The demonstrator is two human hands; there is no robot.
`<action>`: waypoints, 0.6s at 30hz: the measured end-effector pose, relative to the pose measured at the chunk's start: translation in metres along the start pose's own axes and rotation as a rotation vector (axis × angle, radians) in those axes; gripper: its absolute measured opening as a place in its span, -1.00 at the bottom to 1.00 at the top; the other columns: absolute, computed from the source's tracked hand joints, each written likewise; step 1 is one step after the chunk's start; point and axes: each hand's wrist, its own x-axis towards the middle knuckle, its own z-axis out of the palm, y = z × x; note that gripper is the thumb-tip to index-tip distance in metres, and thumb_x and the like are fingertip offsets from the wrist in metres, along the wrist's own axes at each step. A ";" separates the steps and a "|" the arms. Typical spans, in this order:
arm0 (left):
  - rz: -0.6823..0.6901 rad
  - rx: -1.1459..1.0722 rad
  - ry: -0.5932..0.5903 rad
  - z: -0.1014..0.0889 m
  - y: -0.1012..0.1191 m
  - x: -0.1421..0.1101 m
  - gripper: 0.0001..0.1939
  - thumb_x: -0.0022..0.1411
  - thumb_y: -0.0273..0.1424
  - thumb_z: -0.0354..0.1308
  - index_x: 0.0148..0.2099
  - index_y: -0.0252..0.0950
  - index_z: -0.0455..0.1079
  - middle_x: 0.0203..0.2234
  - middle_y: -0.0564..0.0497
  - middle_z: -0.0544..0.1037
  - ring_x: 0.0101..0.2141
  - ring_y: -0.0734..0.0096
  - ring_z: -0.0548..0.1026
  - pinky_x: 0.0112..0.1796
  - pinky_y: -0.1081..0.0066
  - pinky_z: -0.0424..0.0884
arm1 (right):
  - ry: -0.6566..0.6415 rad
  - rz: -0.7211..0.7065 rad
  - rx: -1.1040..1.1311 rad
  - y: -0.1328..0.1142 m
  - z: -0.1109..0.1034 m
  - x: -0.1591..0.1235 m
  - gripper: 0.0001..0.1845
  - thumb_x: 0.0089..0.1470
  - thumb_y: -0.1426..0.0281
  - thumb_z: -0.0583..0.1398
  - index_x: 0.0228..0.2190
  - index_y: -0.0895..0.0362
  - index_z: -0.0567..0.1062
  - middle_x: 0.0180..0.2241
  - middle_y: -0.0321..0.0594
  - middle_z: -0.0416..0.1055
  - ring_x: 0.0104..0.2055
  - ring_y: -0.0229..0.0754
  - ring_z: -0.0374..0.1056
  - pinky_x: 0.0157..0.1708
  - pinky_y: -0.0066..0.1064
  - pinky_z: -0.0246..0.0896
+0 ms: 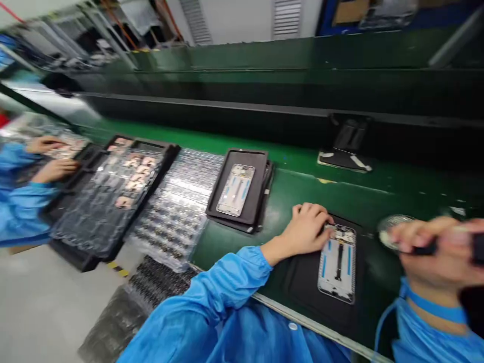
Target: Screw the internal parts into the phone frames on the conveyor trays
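A phone mid-frame [328, 290], silvery with blue strips and a black ribbon cable, lies on a black mat [302, 280] at the table's front edge. My left hand [308, 229] holds its upper left corner, thumb on the frame and fingers bent at the top edge. At the far right, my right hand [438, 252] is closed around a dark rod-like tool [425, 249], blurred by motion, and wears a blue wrist strap. Just beyond its fingers sits a small round clear dish [387, 232], partly hidden; its contents are unclear.
Left of my hand, another phone frame [236, 190] rests in stacked black trays [259, 194]. Clear blister trays [177, 201] with small parts and a black crate [162, 171] follow. A co-worker's hands [56, 169] work farther left. A black fixture [346, 146] stands at the back.
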 end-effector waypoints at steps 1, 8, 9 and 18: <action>-0.015 -0.026 0.022 0.001 -0.001 0.000 -0.68 0.72 -0.26 0.21 0.35 -0.22 0.59 0.32 -0.23 0.64 0.35 -0.10 0.49 0.38 -0.16 0.40 | -0.049 -0.065 -0.026 -0.004 0.011 0.003 -0.40 0.12 0.08 0.67 -0.17 -0.07 0.42 -0.56 -0.58 0.39 -0.66 -0.23 0.16 -0.60 -0.34 0.40; -0.008 -0.066 0.045 0.002 -0.003 0.002 -0.70 0.69 -0.26 0.26 0.32 -0.17 0.66 0.34 -0.22 0.59 0.35 -0.12 0.44 0.36 -0.14 0.42 | -0.327 -0.068 -0.053 0.015 0.048 -0.009 -0.60 0.48 0.22 0.50 -0.08 -0.04 0.36 -0.51 -0.60 0.38 -0.67 -0.31 0.24 -0.57 -0.42 0.43; -0.007 -0.066 0.046 0.002 -0.003 0.003 -0.70 0.69 -0.26 0.27 0.31 -0.16 0.67 0.33 -0.22 0.59 0.34 -0.12 0.43 0.36 -0.15 0.42 | -0.340 -0.065 -0.052 0.017 0.047 -0.010 -0.60 0.49 0.23 0.49 -0.08 -0.04 0.36 -0.51 -0.60 0.38 -0.67 -0.31 0.25 -0.57 -0.42 0.43; 0.006 -0.076 0.043 0.001 0.001 0.005 -0.71 0.70 -0.28 0.25 0.31 -0.20 0.67 0.34 -0.24 0.57 0.34 -0.13 0.41 0.34 -0.15 0.41 | -0.359 -0.086 -0.066 0.019 0.049 -0.010 -0.55 0.48 0.15 0.52 -0.12 -0.04 0.35 -0.51 -0.60 0.37 -0.69 -0.32 0.23 -0.61 -0.42 0.42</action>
